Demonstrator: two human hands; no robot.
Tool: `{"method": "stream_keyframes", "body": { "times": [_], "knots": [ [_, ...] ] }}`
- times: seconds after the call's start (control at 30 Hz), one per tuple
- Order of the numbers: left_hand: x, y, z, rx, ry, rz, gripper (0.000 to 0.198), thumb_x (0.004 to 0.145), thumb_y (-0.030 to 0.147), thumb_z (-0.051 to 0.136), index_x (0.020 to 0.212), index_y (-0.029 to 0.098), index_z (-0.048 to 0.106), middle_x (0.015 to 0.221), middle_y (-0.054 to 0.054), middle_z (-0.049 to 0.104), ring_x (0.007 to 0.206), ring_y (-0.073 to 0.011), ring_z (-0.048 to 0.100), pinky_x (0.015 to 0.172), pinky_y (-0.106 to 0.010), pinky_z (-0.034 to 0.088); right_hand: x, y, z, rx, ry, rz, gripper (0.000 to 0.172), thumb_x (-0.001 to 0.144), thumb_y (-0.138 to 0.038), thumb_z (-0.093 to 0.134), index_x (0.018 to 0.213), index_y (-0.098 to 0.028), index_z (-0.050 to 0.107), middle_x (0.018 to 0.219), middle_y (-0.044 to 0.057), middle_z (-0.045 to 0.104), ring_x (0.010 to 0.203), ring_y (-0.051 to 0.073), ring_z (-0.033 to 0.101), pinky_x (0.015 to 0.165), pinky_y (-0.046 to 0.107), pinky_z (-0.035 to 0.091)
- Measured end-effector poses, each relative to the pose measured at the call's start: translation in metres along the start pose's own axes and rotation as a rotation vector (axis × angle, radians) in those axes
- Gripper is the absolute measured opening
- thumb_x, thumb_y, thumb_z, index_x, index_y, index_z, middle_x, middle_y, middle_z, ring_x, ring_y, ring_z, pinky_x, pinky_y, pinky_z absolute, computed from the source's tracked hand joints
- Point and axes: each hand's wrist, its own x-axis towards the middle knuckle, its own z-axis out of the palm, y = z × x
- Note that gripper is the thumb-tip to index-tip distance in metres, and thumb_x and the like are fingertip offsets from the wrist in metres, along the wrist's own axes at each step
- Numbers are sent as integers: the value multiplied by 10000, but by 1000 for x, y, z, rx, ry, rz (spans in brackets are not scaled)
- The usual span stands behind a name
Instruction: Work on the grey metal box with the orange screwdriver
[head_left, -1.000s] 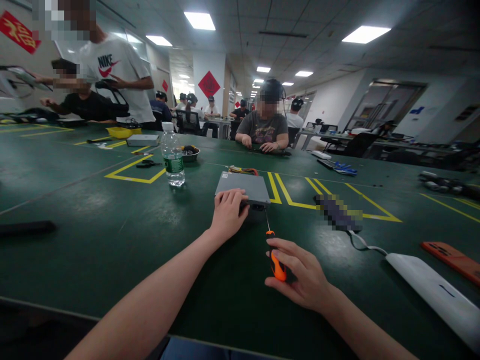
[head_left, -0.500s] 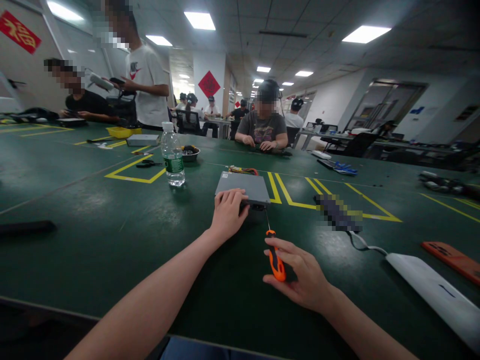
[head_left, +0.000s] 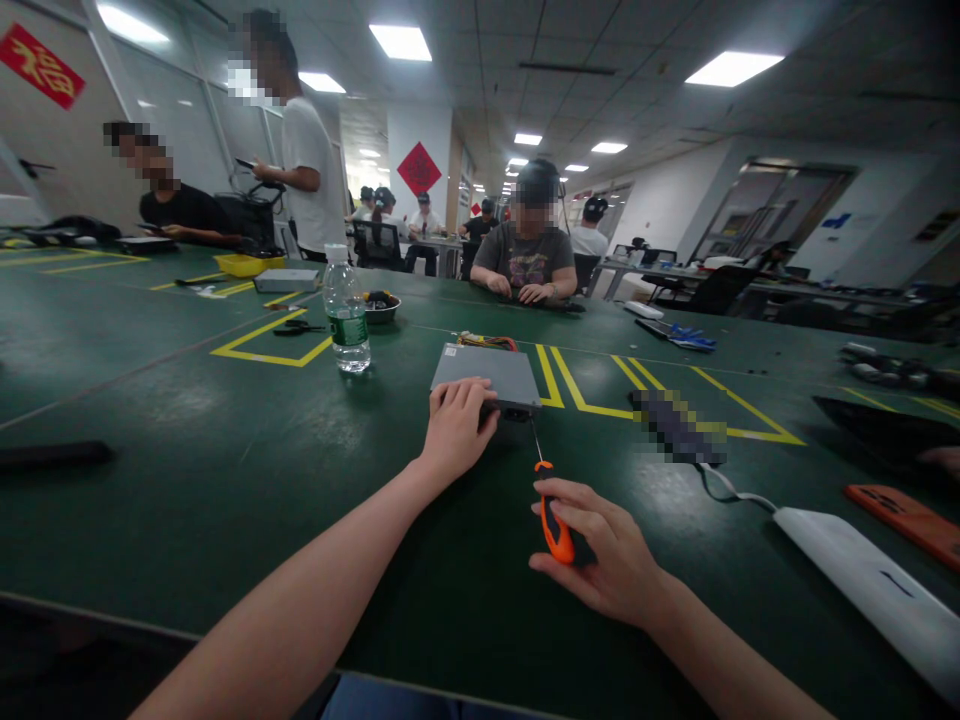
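Observation:
A flat grey metal box (head_left: pixel 491 372) lies on the green table, with coloured wires (head_left: pixel 487 342) behind its far edge. My left hand (head_left: pixel 457 425) rests over its near left part, fingers on top and thumb at the near side, gripping it. In my right hand (head_left: pixel 596 545) is an orange and black screwdriver (head_left: pixel 556 525), held by the handle between fingers and thumb. Its thin shaft points away from me, and the tip is at the box's near right corner. Whether the tip sits in a screw is too small to tell.
A water bottle (head_left: pixel 349 315) stands left of the box, near a metal bowl (head_left: pixel 382 308). To the right lie a white power strip (head_left: pixel 862 580), an orange phone (head_left: pixel 904 520) and a dark object (head_left: pixel 885 430) beside another person's hand. A person (head_left: pixel 525 255) sits across the table.
A dark object and another person's hand have appeared at the right edge. The standing person at the back left has turned and shifted right. My hands have hardly moved.

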Motion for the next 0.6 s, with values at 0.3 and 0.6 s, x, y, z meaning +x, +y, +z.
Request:
{"method": "stream_keyframes", "body": {
  "times": [0.3,0.6],
  "knots": [
    [0,0,0,4,1,-6,171,817,215,566,975,234,506,1169,-21,598,1111,-200,505,958,-377,287,3,-2,-1,-100,-25,-52,319,880,-321,510,1149,-158,462,1129,164,549,990,227,592,750,347,542],
    [0,1,-1,2,1,0,166,819,212,565,974,228,507,1165,-17,597,1106,-192,506,952,-372,289,5,-3,-3,-52,-56,-8,346,875,-327,474,1164,-138,452,1147,175,552,1014,241,592,770,363,540]
  ]
}}
